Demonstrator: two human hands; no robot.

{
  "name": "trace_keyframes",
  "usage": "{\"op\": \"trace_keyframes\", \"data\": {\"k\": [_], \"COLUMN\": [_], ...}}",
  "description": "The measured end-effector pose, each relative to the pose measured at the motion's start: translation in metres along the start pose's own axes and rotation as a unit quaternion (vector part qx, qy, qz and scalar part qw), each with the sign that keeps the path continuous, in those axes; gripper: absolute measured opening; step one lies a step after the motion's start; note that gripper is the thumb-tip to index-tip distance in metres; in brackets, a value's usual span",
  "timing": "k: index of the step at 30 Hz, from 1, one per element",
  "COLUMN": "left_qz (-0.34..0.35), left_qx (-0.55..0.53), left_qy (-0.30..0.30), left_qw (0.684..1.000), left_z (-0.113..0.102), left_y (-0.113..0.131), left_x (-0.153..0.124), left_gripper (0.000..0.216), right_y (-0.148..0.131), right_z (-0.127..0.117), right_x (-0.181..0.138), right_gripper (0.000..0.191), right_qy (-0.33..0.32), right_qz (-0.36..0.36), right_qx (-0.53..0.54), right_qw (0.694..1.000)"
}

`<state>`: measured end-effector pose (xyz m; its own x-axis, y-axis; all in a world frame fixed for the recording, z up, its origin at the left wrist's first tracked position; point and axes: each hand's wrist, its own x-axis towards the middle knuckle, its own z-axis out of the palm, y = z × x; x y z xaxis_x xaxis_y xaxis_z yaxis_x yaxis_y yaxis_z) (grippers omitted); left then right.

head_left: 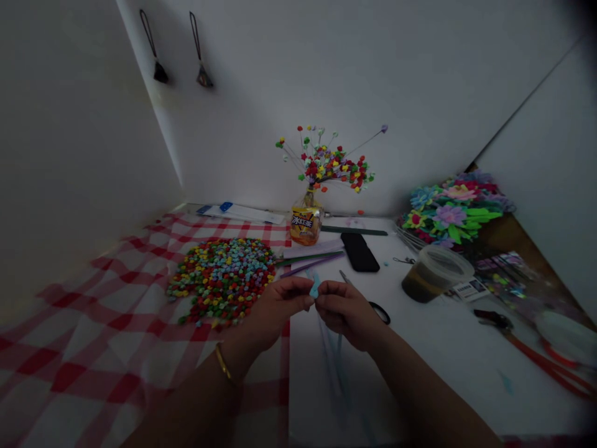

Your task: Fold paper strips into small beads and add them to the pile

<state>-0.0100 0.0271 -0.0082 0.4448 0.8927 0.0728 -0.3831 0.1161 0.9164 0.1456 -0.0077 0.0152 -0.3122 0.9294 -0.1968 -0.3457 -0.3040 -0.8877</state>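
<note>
Between my two hands is a light blue paper strip (315, 286), folded or knotted at the fingertips. My left hand (284, 302), with a gold bangle on its wrist, pinches the strip from the left. From the right, my right hand (342, 308) pinches the same piece. Below the hands, pale purple and blue strips (332, 361) lie on the white tabletop. Scissors (380, 312) are partly hidden behind my right hand. A large heap of small colourful folded paper stars (228, 277) spreads on the checked cloth, left of my left hand.
Behind the hands stand a bottle (306, 224) of star-tipped stems, a black phone (360, 252) and paper strips (312, 256). To the right are a plastic tub (436, 274) of dark liquid, orange-handled pliers (527, 348) and fuzzy flowers (452, 211). A red-checked cloth (93, 348) covers the left.
</note>
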Motion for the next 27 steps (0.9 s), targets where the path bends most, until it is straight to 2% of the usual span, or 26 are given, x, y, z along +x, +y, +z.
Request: {"op": "trace_keyframes", "data": {"k": [6,16,20,27], "left_qz": [0.006,0.010,0.001,0.018], "left_qx": [0.000,-0.004,0.016,0.051], "left_qy": [-0.005,0.043,0.036,0.032], "left_qw": [1.000,0.999,0.999,0.998], "left_z": [0.0004,0.0016,0.0022,0.0039], "left_y": [0.0002,0.0019,0.0032,0.0029], "left_x": [-0.0005,0.0008,0.0005,-0.0009], "left_gripper": [0.022,0.025,0.012,0.013], "right_y": [-0.0004,0.0042,0.0058,0.0065], "right_z": [0.0026,0.0032,0.0035,0.0067], "right_x": [0.0001,0.0027,0.0037,0.0040], "right_gripper": [0.014,0.018,0.018,0.017], "right_qy": [0.014,0.017,0.049,0.096], "right_qz": [-0.011,-0.071,-0.082,-0.119], "right_qx": [-0.008,-0.068,-0.094,-0.177], "right_qw": [1.000,0.995,0.991,0.972]}}
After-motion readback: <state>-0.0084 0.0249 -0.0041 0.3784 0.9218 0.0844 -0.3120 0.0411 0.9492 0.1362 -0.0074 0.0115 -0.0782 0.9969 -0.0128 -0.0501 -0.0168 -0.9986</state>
